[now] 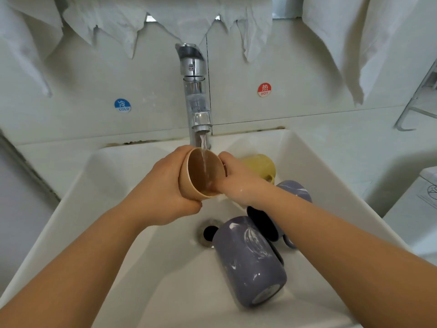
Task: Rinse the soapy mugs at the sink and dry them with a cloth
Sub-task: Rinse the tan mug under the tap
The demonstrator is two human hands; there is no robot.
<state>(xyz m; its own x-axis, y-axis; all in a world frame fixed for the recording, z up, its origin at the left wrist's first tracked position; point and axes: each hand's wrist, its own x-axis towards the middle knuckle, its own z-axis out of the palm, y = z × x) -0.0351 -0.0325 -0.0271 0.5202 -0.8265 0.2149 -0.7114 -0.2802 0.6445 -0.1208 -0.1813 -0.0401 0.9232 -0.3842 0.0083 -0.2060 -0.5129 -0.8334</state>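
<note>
1. A tan mug [201,175] is held tilted under the chrome tap [197,100], its mouth facing the camera; a stream of water [205,159] runs into it.
2. The left hand [165,188] grips the mug's outer wall from the left, fingers curled round the body.
3. The right hand [236,178] holds the mug at its right rim, the thumb on the rim edge and the fingers reaching inside; suds cling to the wrist.
4. The white sink [314,176] holds three more mugs. A yellow mug [262,165] lies on its side at the back right, behind the right hand.
5. A purple mug [250,261] streaked with foam lies on its side beside the drain [204,233], base toward the camera.
6. A second purple mug [295,190] lies under the right forearm, touching the first.
7. Wall stickers: blue "COLD" [122,105] left of the tap, red "HOT" [264,89] right of it.
8. White cloths [179,15] hang along the wall above the tap.
</note>
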